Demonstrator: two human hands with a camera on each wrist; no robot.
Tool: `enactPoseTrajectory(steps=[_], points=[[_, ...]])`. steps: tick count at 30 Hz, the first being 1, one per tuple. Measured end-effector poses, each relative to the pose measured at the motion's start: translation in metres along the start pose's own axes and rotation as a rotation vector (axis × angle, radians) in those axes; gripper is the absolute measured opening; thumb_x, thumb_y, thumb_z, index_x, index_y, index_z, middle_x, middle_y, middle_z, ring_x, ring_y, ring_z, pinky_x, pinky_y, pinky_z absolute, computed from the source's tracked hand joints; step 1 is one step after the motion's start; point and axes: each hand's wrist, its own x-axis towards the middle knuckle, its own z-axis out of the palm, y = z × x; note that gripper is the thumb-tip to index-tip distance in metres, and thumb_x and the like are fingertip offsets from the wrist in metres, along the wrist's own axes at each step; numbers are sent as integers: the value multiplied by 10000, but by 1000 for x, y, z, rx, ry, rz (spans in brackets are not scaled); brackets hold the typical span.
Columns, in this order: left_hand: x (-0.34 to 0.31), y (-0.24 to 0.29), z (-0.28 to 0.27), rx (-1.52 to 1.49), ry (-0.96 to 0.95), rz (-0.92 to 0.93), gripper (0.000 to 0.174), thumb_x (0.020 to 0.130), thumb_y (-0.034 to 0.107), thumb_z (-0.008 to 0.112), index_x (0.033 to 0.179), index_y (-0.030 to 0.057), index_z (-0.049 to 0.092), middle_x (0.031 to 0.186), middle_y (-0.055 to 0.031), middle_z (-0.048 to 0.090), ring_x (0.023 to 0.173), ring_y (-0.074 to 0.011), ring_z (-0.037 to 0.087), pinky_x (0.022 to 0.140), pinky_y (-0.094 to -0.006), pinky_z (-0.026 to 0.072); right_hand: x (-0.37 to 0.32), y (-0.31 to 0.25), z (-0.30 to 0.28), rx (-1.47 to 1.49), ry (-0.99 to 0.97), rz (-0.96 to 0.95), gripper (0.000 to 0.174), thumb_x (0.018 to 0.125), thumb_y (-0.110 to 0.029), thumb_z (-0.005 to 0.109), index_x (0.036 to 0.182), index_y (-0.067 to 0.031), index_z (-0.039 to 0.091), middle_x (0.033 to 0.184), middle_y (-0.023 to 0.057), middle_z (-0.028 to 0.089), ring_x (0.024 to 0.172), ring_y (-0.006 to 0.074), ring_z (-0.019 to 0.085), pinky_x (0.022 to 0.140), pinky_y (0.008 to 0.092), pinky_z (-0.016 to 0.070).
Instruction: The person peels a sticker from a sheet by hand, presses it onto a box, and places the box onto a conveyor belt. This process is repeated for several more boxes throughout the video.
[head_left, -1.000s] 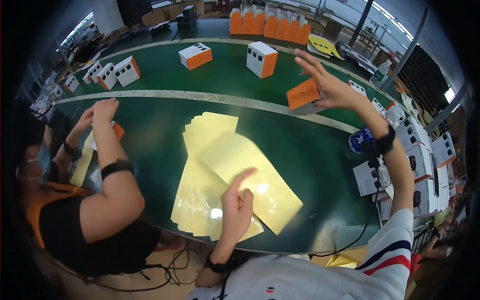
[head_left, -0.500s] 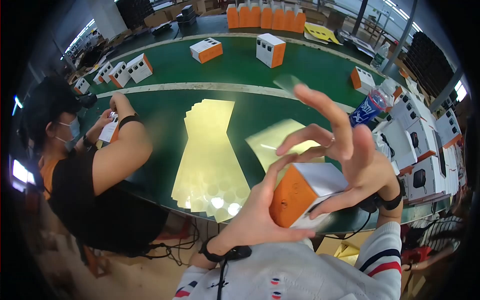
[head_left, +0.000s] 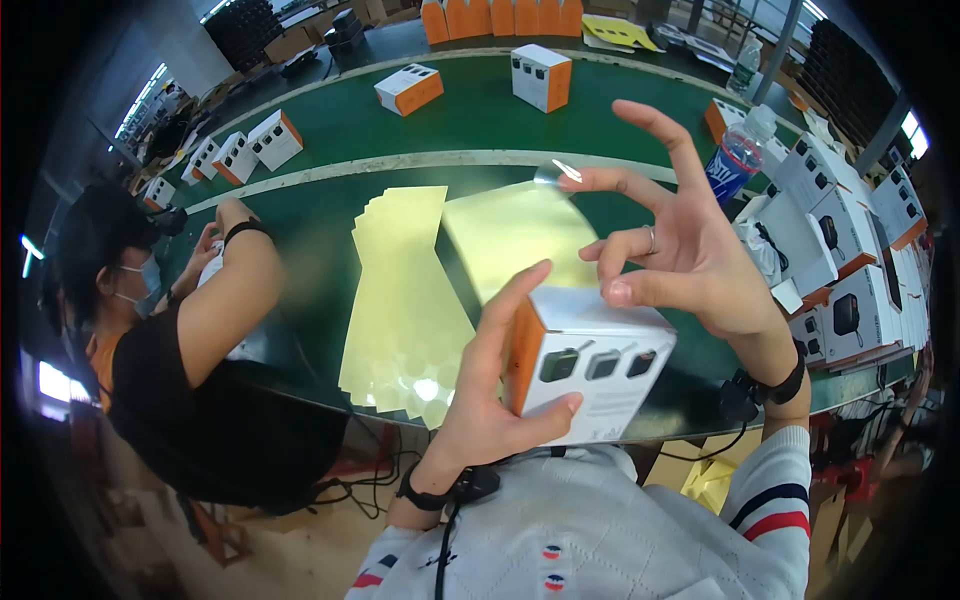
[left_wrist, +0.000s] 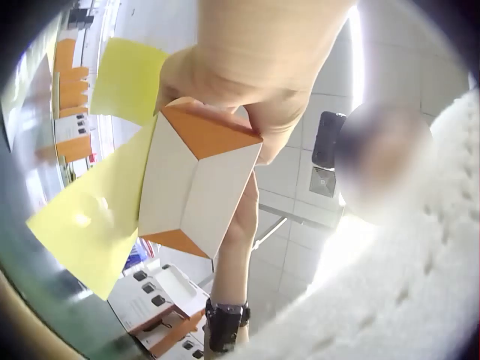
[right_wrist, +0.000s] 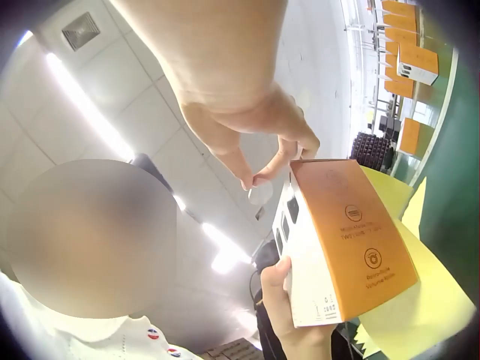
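My left hand [head_left: 490,400] grips a white and orange box [head_left: 590,375] upright near my body, thumb on its printed front. Spread above it is my right hand [head_left: 690,245], its thumb tip at the box's top edge. A clear round sticker [head_left: 547,176] clings to one of its extended fingertips; the right wrist view shows a clear piece [right_wrist: 260,195] at that hand [right_wrist: 247,120]. Behind the box is a loose yellow sheet [head_left: 520,235], partly hidden by the box and fingers. Left of it lies a fanned stack of yellow sheets [head_left: 400,290].
Boxes [head_left: 540,78] stand on the green surface beyond a pale strip [head_left: 480,158]. On the right are a blue-labelled bottle [head_left: 735,155] and stacked white boxes [head_left: 850,220]. Another person [head_left: 160,350] works at the left. A cable runs from each wrist.
The right hand brought the box in from the right, and the left hand came to grip it. Since then its printed face has turned toward me, and the right hand has risen.
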Motion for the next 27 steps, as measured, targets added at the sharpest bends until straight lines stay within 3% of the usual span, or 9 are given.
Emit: enactPoseTrajectory(steps=[2, 11, 13, 16, 18, 19, 20, 22, 27], points=[[1, 3, 5, -176, -62, -63, 995, 753, 20, 764, 1592, 66, 232, 1453, -126, 430, 1356, -208, 446, 1135, -359, 342, 5, 6, 2, -10, -15, -6, 1153, 733, 92, 801, 1605, -189, 100, 1417, 215, 487, 808, 134, 700, 1003, 357, 503], [3, -7, 0, -217, -78, -98, 1017, 759, 11, 764, 1594, 87, 188, 1434, -119, 442, 1319, -202, 489, 1103, -341, 379, 24, 32, 4, -78, 35, -159, 1081, 756, 120, 778, 1575, -170, 135, 1393, 205, 478, 839, 136, 672, 927, 345, 561], [5, -5, -1, -200, -45, -127, 1012, 765, 11, 759, 1594, 95, 183, 1414, -106, 463, 1289, -195, 510, 1095, -339, 385, 27, 38, 5, -199, 107, -323, 1061, 761, 138, 757, 1569, -167, 141, 1381, 214, 483, 818, 139, 661, 904, 344, 571], [1, -3, 0, -324, 10, -161, 916, 774, 22, 754, 1557, 89, 284, 1361, -86, 501, 1214, -182, 553, 1025, -319, 436, 28, 35, 7, -170, 164, -430, 1092, 746, 145, 747, 1580, -145, 104, 1397, 241, 474, 802, 132, 648, 945, 385, 567], [-3, -18, -13, -135, -57, -106, 827, 777, 31, 757, 1505, 78, 366, 1314, -79, 520, 1156, -171, 575, 967, -302, 461, 26, 21, 5, -82, 190, -448, 1135, 727, 142, 747, 1594, -125, 65, 1419, 265, 463, 797, 123, 641, 997, 426, 558], [-4, -23, -18, -41, -90, -83, 784, 779, 36, 758, 1478, 72, 407, 1290, -76, 530, 1127, -166, 586, 937, -293, 474, 20, 8, 6, 41, 138, -251, 1199, 694, 137, 764, 1604, -115, 26, 1445, 283, 453, 762, 115, 649, 1064, 449, 518], [0, -19, -15, -119, -2, -42, 661, 783, 44, 764, 1385, 65, 492, 1222, -77, 550, 1075, -147, 601, 878, -274, 484, 15, 9, 6, 58, 94, -182, 1209, 688, 140, 767, 1605, -120, 24, 1443, 283, 458, 750, 116, 656, 1067, 449, 514], [-3, -20, -18, -138, 57, -64, 632, 783, 37, 768, 1355, 71, 502, 1203, -74, 554, 1067, -150, 609, 888, -280, 482, 8, 11, 10, 86, 1, -53, 1228, 677, 145, 773, 1606, -129, 19, 1441, 283, 469, 726, 119, 669, 1073, 449, 506], [-1, -20, -21, -70, 106, -26, 626, 771, 30, 776, 1337, 73, 512, 1198, -80, 564, 1056, -165, 616, 873, -285, 481, 0, 24, 11, -45, 82, -55, 1183, 702, 116, 810, 1586, -167, 77, 1438, 252, 488, 727, 119, 690, 1102, 461, 446]])
